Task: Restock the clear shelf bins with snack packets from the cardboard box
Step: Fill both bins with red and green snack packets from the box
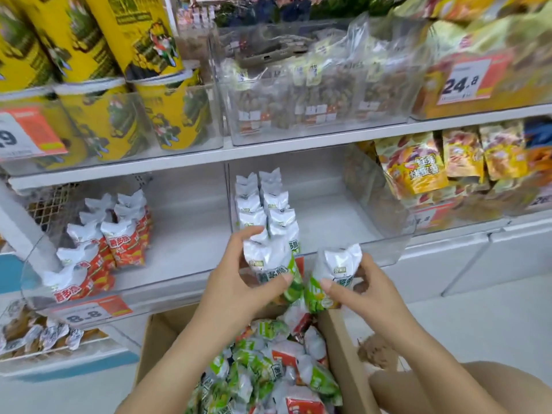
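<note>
My left hand [239, 282] grips a green-and-white snack packet [270, 261] at the front edge of the middle clear bin [385, 243]. Two rows of matching green packets [265, 201] stand upright in that bin's left side. My right hand [361, 291] pinches a second green packet [331, 273] just in front of the bin, above the box. The open cardboard box [343, 348] sits below, holding several loose green and red packets [268, 369].
The left clear bin [179, 222] holds rows of red packets [119, 234]. Yellow tubes [134, 55] and bagged nuts [313, 94] fill the shelf above. Orange snack bags [448, 165] stand at right. A price tag [89, 312] hangs below.
</note>
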Available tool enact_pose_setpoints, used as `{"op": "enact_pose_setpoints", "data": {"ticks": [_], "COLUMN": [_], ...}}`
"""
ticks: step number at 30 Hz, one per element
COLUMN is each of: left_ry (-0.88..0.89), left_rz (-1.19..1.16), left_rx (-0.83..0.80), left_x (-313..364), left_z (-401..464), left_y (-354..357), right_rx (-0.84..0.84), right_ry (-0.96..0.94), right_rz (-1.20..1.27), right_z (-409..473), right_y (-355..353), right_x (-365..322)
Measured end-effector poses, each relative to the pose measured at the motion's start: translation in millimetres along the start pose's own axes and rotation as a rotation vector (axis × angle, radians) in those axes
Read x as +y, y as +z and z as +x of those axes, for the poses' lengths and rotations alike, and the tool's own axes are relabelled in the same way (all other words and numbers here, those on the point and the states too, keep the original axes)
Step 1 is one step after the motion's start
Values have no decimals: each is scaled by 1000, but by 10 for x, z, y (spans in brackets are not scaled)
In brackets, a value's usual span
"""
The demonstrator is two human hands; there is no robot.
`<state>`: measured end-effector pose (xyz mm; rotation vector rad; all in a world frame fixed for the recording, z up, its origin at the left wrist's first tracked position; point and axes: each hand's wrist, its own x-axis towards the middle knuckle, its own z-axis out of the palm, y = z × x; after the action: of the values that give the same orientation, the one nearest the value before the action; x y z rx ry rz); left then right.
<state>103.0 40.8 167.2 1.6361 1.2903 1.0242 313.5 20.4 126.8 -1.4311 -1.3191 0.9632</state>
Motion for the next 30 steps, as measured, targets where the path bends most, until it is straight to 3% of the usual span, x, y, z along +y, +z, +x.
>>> {"op": "enact_pose_setpoints", "data": {"ticks": [10,15,18,24,30], "left_ry": [121,162,171,76,10], "left_rz": [-88,224,527,970,1264], "left_rx": [82,77,139,161,139], "left_x": [232,-17,-142,-345,-432], "left_z": [1049,1726,2142,2783,3009], "left_y": [529,719,804,874,895], "right_rx": [235,231,217,114,56], "right_ry": [-123,-78,-95,-43,8], "right_rz": [5,-122,-273,-592,-707], "right_z": [930,1126,1206,1318,1384], "right_y": [-458,-413,-426,-515,-555], "right_x": [-91,86,135,261,340]}}
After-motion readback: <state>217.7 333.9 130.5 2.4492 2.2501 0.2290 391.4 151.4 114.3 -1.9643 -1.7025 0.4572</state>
